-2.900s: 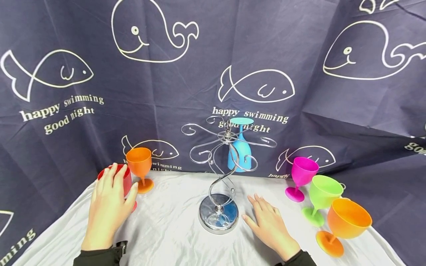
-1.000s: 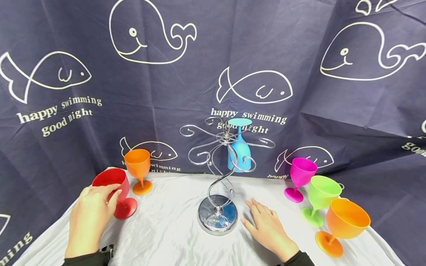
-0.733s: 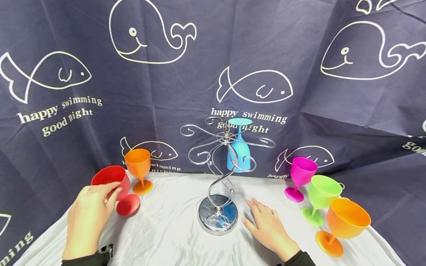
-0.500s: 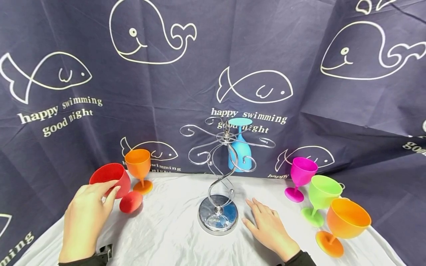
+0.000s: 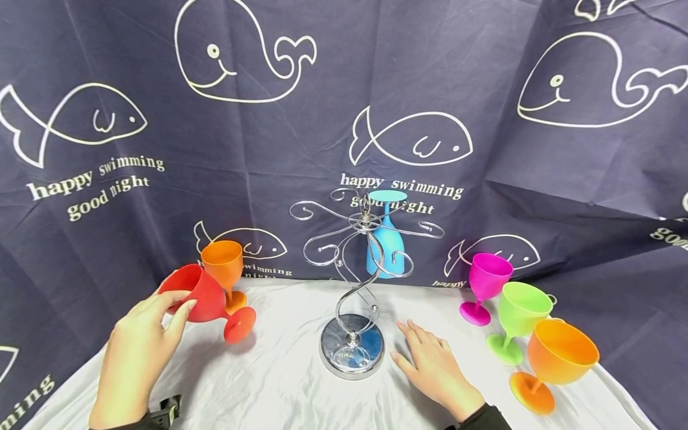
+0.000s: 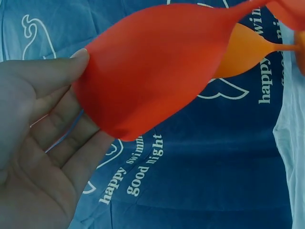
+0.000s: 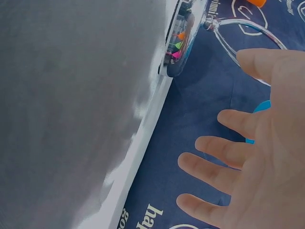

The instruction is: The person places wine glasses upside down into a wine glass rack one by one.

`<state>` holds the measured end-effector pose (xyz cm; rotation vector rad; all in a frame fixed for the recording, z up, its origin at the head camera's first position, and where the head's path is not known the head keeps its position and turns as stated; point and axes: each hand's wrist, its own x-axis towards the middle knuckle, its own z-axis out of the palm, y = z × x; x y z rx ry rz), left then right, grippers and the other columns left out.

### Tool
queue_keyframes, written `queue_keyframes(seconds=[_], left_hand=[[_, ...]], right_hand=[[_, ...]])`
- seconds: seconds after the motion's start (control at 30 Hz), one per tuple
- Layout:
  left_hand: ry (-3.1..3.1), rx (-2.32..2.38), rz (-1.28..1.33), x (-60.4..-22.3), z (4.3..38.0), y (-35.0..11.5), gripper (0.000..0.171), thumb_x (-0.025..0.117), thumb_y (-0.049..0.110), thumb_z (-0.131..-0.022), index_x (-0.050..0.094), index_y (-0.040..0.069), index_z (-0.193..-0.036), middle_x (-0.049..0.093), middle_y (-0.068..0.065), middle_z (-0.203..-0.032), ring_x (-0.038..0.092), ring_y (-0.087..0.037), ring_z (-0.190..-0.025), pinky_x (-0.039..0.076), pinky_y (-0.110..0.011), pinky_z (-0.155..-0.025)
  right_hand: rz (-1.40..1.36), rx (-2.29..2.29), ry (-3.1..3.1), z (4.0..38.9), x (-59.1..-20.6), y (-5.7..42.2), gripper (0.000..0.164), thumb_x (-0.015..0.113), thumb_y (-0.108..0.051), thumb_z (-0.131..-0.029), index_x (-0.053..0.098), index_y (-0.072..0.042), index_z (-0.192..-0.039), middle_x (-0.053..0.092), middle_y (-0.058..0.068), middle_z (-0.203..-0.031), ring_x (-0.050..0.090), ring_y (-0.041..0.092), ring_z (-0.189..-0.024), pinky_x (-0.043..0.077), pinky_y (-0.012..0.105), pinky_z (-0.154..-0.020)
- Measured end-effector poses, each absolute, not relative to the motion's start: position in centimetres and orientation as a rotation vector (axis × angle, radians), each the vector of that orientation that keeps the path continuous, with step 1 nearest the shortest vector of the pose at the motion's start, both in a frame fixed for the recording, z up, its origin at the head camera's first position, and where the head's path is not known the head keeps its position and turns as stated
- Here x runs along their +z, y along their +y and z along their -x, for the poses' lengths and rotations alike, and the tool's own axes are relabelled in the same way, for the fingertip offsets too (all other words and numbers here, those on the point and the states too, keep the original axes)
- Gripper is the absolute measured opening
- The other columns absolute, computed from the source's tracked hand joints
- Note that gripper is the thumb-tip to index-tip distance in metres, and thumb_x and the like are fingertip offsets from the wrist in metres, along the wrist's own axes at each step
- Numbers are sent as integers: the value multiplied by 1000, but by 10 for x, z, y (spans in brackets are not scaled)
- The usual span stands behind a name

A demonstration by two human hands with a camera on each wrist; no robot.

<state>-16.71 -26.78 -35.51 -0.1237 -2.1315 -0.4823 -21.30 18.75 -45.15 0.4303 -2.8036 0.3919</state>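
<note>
My left hand [image 5: 141, 340] pinches the rim of a red goblet [image 5: 206, 294] between thumb and fingers. The goblet is tipped, its foot pointing right and its mouth toward the hand; the left wrist view shows the red bowl [image 6: 147, 67] up close. My right hand [image 5: 436, 369] rests palm down, fingers straight, just right of the round chrome base [image 5: 352, 349] of a curly-armed goblet rack [image 5: 365, 224]. In the right wrist view that hand [image 7: 257, 148] holds nothing. A blue goblet [image 5: 386, 254] hangs upside down from the rack's back arm.
An orange goblet [image 5: 223, 263] stands right behind the red one. On the right stand a magenta goblet [image 5: 486, 278], a lime green goblet [image 5: 521, 310] and another orange goblet [image 5: 564, 352]. White cloth [image 5: 279, 370] covers the table before a dark printed curtain [image 5: 301, 149].
The left hand took the red goblet by its rim. The goblet went from upright to tipped, its foot lifting and swinging right. My right hand stayed in place.
</note>
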Motion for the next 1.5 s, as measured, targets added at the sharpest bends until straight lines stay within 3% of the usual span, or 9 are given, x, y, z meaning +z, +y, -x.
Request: queue_keyframes(seconds=[0.23,0.43,0.6,0.73,0.9,1.2,1.5], left_hand=[[-2131,-565,145,-357,168,-269,27,84,2,-75,76,7,-100,72,-11,-87,60,-23,-79,45,-28,-72],[-2181,-633,164,-357,168,-269,25,84,4,-77,77,11,-101,73,-6,-87,53,-4,-82,43,-24,-75],[-2194,-679,227,-360,172,-271,23,82,2,-79,75,11,-100,72,-6,-86,51,1,-80,42,-22,-72],[-2242,-729,227,-363,175,-271,19,80,6,-84,74,13,-100,72,-3,-86,52,4,-77,41,-15,-67],[-2321,-869,211,-368,179,-270,13,76,13,-90,74,14,-103,73,4,-86,55,15,-79,43,-3,-71],[-2443,-1130,266,-375,186,-261,15,66,22,-100,71,14,-112,73,8,-94,62,6,-87,48,-8,-76],[-2365,-1524,499,-390,198,-255,18,57,8,-103,63,0,-119,70,14,-100,65,0,-94,50,-13,-83]], right_hand=[[-436,385,-2807,213,-452,188,61,61,-49,-98,53,-14,-148,54,14,-150,55,37,-134,44,59,-103],[-439,387,-2812,213,-453,188,61,61,-49,-98,53,-14,-148,54,14,-150,55,38,-134,44,59,-103],[-441,391,-2810,212,-454,188,61,61,-49,-98,53,-14,-148,54,15,-150,55,38,-134,44,59,-103],[-450,378,-2801,212,-454,188,60,61,-48,-98,55,-13,-146,55,15,-149,57,38,-132,46,59,-101],[-460,362,-2789,212,-455,189,60,62,-49,-97,56,-13,-145,57,15,-148,58,37,-130,47,58,-100],[-462,377,-2800,212,-456,189,60,62,-49,-97,55,-14,-146,56,14,-148,58,37,-131,46,58,-101],[-466,380,-2826,211,-452,188,61,59,-52,-98,55,-14,-146,56,14,-149,57,36,-132,46,58,-101]])
